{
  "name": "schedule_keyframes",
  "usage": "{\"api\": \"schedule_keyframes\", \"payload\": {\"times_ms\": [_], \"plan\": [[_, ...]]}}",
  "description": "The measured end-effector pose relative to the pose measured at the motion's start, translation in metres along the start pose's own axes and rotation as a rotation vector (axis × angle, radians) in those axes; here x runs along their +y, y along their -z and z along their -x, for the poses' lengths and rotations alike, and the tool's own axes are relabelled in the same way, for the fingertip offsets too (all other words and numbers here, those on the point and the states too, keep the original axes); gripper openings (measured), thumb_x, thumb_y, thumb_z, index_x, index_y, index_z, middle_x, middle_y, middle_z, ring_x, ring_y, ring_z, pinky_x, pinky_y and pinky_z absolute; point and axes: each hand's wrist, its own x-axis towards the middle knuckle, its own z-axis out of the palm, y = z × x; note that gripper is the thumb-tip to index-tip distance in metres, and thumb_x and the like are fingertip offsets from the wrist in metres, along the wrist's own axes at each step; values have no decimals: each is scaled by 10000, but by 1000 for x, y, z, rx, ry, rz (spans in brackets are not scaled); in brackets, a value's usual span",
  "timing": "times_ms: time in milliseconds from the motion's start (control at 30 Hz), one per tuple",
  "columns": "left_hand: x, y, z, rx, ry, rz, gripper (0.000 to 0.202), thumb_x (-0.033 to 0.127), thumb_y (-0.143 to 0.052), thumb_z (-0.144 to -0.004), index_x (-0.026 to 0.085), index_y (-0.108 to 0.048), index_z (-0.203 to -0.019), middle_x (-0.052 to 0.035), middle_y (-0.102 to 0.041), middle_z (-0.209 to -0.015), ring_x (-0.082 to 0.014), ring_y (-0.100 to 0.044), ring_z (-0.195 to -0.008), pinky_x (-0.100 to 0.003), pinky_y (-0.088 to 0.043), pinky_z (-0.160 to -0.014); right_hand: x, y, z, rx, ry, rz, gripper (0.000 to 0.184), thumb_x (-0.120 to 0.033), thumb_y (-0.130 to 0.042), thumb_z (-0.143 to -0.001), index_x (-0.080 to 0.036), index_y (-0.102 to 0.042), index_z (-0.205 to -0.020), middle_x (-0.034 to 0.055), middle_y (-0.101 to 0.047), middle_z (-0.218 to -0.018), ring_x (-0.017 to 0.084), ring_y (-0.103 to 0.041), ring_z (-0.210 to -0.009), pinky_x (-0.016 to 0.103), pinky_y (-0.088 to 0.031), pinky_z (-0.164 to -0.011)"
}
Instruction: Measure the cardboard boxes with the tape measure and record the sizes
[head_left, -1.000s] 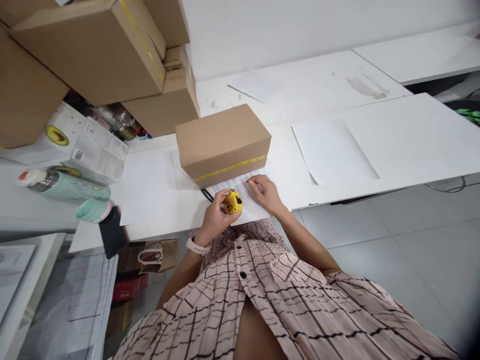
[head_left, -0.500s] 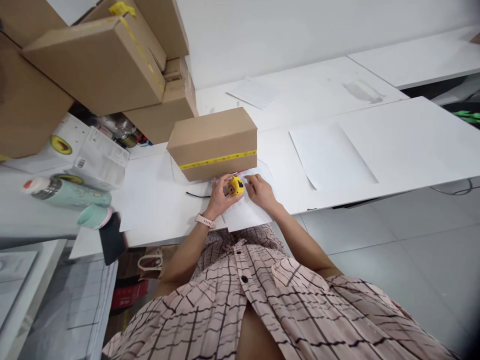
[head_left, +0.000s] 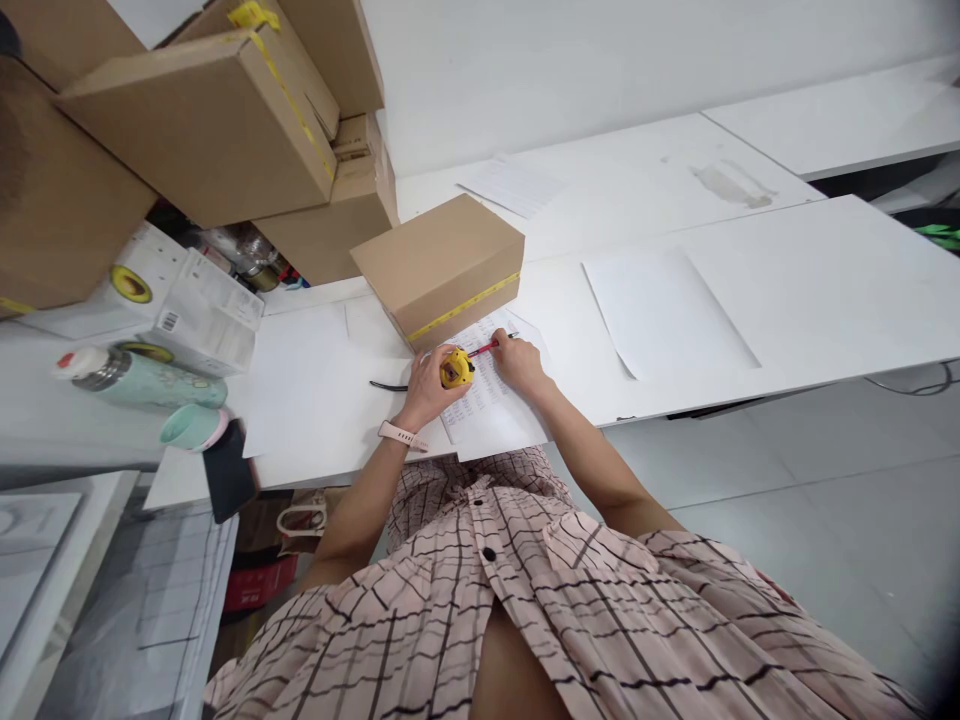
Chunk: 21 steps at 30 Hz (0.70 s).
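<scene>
- One white bench [head_left: 825, 290], carrying everything below.
- Stack of brown cartons [head_left: 202, 120] at the far left, at least four in view, well apart from the hands.
- One brown box [head_left: 439, 260] on the bench just beyond both hands; long axis skewed, running from near left to far right; a yellow strip along the near face following the same line; near corner just beside the left hand.
- One blank sheet [head_left: 667, 310] flat on the bench to the right, apart from the hands.
- One printed sheet [head_left: 487, 410] under both hands, partly tucked beneath the box, near edge reaching the bench edge.
- One pale green bottle [head_left: 142, 375] lying on its side at the left, with one cup [head_left: 191, 427] beside it.
- Left hand [head_left: 426, 388], with a watch at the wrist, closed round the tape measure.
- Right hand [head_left: 521, 365] resting on the printed sheet, fingers pinched on the pen.
- One yellow tape measure [head_left: 456, 368] in the left hand, between the box corner and the right hand, over the printed sheet.
- One red pen [head_left: 484, 348] in the right hand, long axis roughly left to right, one end close to the tape measure; cannot tell which end bears the tip.
</scene>
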Motion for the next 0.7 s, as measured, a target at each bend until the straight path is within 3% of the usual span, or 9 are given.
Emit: {"api": "schedule_keyframes", "payload": {"times_ms": [100, 167, 300, 433, 500, 567, 700], "plan": [[-9, 1, 2, -15, 25, -51, 617, 217, -782, -749, 199, -529, -1311, -125, -675, -1289, -318, -626, -1227, -516, -425, -1129, 4, -6, 3, 50, 23, -6, 301, -276, -348, -1060, -176, -545, -1263, 175, -749, -1066, 291, -703, -926, 355, -482, -762], [-15, -1, 2, -36, 20, -50, 572, 179, -723, -781, 196, -538, -1322, -120, -656, -1321, -308, -605, -1260, -489, -447, -1121, 5, -6, 2, 47, 47, 21, 295, -261, -352, -1055, -172, -548, -1257, 179, -749, -1074, 287, -699, -915, 348, -472, -748], [-19, -7, 5, -51, 14, -68, 597, 161, -656, -827, 154, -494, -1401, -183, -487, -1530, -329, -449, -1445, -519, -362, -1209, 5, 2, -4, 17, 67, 81, 305, -299, -369, -1051, -171, -554, -1257, 184, -751, -1073, 294, -693, -917, 348, -454, -742], [1, -13, 31, 60, 19, -215, 717, 191, -683, -838, 146, -406, -1497, -221, -320, -1646, -405, -261, -1550, -632, -222, -1253, 18, 12, -1, 96, 10, 23, 280, -297, -373, -1051, -154, -573, -1186, 172, -746, -977, 281, -678, -854, 345, -430, -734], [18, -23, 53, 85, -59, -249, 637, 222, -625, -900, 137, -412, -1495, -214, -364, -1630, -375, -255, -1561, -614, -204, -1270, 32, 18, 9, 213, -34, -168, 245, -338, -419, -1045, -175, -575, -1140, 106, -712, -837, 241, -642, -757, 320, -410, -691], [36, -39, 76, 18, -160, -239, 530, 265, -532, -972, 114, -443, -1472, -211, -452, -1580, -333, -316, -1544, -569, -244, -1274, 46, 27, 22, 297, -41, -512, 250, -443, -482, -1025, -209, -568, -1044, 9, -590, -660, 177, -541, -602, 280, -368, -604], [59, -70, 100, -256, -331, -249, 566, 334, -518, -976, 73, -456, -1475, -230, -457, -1580, -345, -350, -1529, -563, -285, -1254, 57, 37, 49, 204, -58, -1214, 423, -658, -605, -897, -251, -497, -856, -108, -270, -535, 84, -229, -433, 227, -192, -444]]}}
